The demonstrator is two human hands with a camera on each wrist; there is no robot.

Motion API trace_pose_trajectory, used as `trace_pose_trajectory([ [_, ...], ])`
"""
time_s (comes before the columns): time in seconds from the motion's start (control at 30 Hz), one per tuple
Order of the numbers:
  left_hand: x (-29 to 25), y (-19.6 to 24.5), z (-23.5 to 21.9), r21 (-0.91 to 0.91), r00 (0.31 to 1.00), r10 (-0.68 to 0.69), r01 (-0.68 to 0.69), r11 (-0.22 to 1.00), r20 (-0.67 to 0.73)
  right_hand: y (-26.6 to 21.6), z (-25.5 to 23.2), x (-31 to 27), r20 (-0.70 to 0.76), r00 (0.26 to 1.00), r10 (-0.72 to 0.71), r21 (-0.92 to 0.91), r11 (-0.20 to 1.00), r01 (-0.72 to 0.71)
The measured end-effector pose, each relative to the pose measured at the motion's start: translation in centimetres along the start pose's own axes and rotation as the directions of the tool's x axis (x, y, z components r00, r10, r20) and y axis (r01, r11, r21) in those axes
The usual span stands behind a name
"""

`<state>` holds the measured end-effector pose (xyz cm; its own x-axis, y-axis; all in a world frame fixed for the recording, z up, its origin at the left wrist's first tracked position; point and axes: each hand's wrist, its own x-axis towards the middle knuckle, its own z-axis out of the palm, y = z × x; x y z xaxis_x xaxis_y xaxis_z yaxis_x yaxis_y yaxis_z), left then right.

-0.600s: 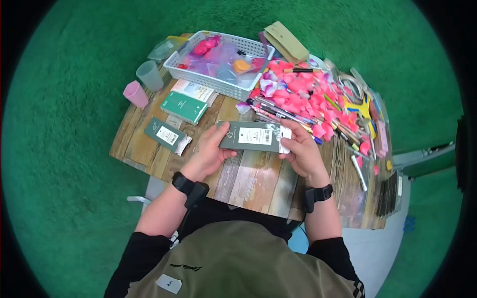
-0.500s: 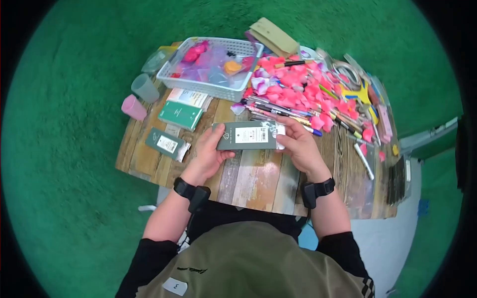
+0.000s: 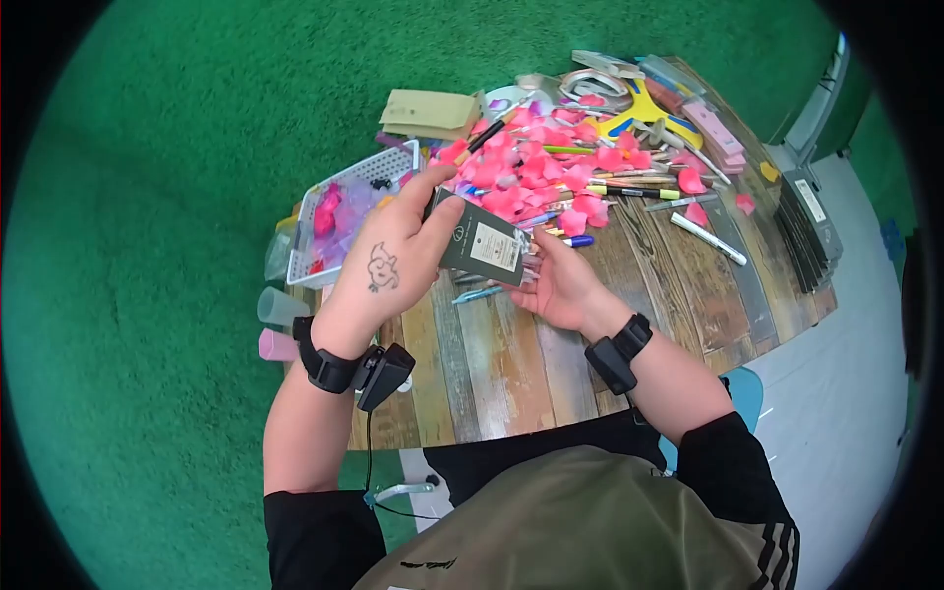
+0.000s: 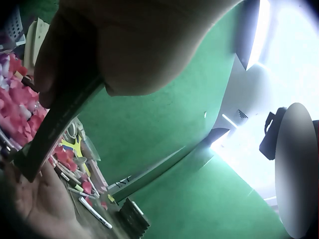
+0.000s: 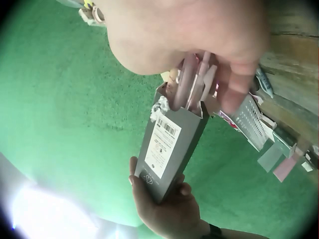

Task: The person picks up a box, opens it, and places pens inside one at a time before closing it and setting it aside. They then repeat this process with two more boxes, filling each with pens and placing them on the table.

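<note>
A dark grey-green box with a white label slants between the hands. My left hand grips its upper left end, thumb on the label side; in the right wrist view that hand holds the far end of the box. At the box's lower right end, my right hand lies palm up with loosely spread fingers. The end of the box near it is open, with torn silvery material on its edge. Pinkish sticks show at the mouth; whether they are inside or behind is unclear.
Pink petals and pens cover the back of the wooden table. A white basket and two cups stand left, a white marker and dark stack right.
The head view has turned. The box has gone from level to slanting down to the right, my left hand is higher, and my right hand has loosened from the pinch on its end.
</note>
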<state>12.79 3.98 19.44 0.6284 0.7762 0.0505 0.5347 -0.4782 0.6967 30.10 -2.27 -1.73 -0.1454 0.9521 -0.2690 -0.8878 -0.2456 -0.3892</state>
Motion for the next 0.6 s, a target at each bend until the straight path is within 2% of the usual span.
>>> trace_pose_trajectory([
  [0.07, 1.1, -0.5, 0.0, 0.072, 0.988, 0.152, -0.151, 0.986, -0.019, -0.6, -0.8, 0.4, 0.05, 0.999, -0.004, 0.034, 0.999, 0.002],
  [0.13, 1.1, -0.3, -0.8, 0.0, 0.999, 0.049, -0.049, 0.999, -0.012, -1.1, -1.5, 0.7, 0.101, 0.995, -0.008, 0.109, 0.994, -0.003],
  [0.2, 0.7, -1.3, -1.1, -0.141, 0.998, -0.055, 0.055, 0.989, 0.002, -1.1, -1.8, 1.0, 0.06, 0.997, -0.052, 0.116, 0.992, 0.045],
  [0.23, 0.5, -2.5, -0.9, -0.175, 0.999, -0.049, 0.051, 0.983, 0.017, -1.0, -1.8, 1.1, 0.04, 0.997, -0.067, 0.117, 0.991, 0.062],
  [0.37, -1.6, -7.2, -1.0, -0.329, 0.988, -0.095, 0.049, 0.943, -0.125, -1.2, -1.6, 1.3, -0.009, 0.991, -0.136, 0.062, 0.989, 0.137],
  [0.47, -3.7, -10.0, -2.4, -0.507, 0.9, -0.279, 0.077, 0.858, -0.336, -1.6, -2.3, 1.4, -0.076, 0.976, -0.205, -0.014, 0.979, 0.205],
  [0.5, -4.6, -12.1, -3.1, -0.538, 0.888, -0.288, 0.055, 0.841, -0.36, -1.6, -2.7, 1.6, -0.08, 0.964, -0.253, -0.056, 0.967, 0.249],
  [0.57, -6.6, -15.5, -3.3, -0.679, 0.866, -0.35, 0.016, 0.734, -0.358, -1.6, -1.2, 1.1, -0.13, 0.927, -0.351, -0.159, 0.93, 0.33],
  [0.6, -7.7, -16.8, -3.3, -0.742, 0.854, -0.382, -0.007, 0.671, -0.354, -1.7, -0.7, 0.8, -0.133, 0.923, -0.362, -0.227, 0.917, 0.327],
])
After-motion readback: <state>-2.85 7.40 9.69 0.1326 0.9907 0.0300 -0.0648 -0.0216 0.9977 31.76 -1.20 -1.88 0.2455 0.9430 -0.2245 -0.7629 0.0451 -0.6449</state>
